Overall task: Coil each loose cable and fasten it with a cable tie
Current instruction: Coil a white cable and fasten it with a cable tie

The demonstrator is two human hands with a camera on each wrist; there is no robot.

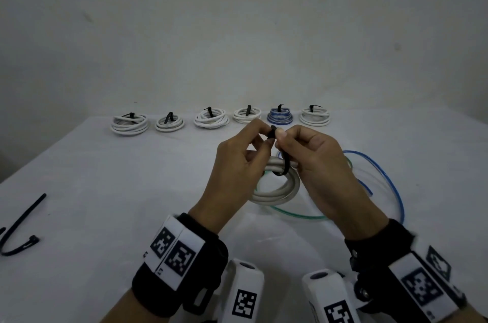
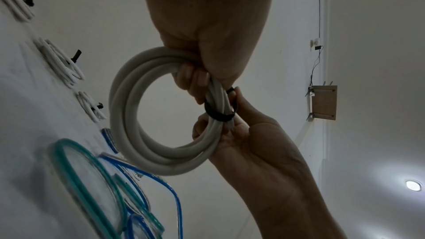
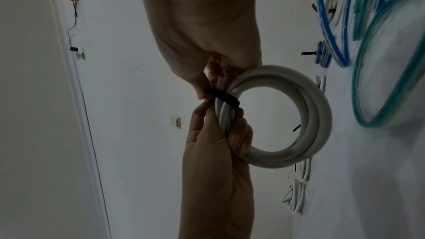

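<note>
A grey-white cable coil (image 1: 277,194) hangs above the table between both hands. A black cable tie (image 1: 284,164) is looped round its strands. My left hand (image 1: 264,135) pinches the tie's upper end with thumb and forefinger, while its lower fingers curl round the coil (image 2: 128,115). My right hand (image 1: 281,137) pinches the tie from the other side, its other fingers against the strands. The tie (image 2: 218,114) sits as a loose band across the coil (image 3: 317,115), and the band (image 3: 225,98) lies between the two thumbs.
Several tied coils stand in a row at the back of the white table (image 1: 105,177), one of them blue (image 1: 280,116). A loose blue cable (image 1: 390,182) and a loose green cable (image 1: 298,215) lie under the hands. Spare black ties (image 1: 26,217) lie at the left edge.
</note>
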